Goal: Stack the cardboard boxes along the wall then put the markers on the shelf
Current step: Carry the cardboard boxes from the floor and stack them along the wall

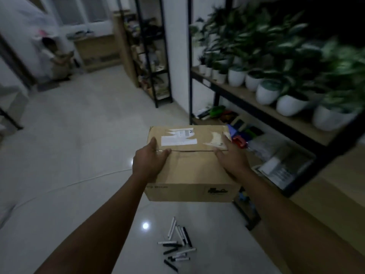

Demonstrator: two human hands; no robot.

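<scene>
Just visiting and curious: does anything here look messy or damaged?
Yes. Markers lie scattered on the floor, pointing every way. The cardboard box held by both hands has torn labels on top.

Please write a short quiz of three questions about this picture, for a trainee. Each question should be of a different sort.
1. True or false: both hands hold the cardboard box above the floor.
2. Where do the markers lie? A) on the floor B) on the shelf C) on the box
3. Fill in: the white pots of plants stand on the ___.

Key: 1 true, with the left hand and right hand at its sides; 2 A; 3 shelf.
</scene>
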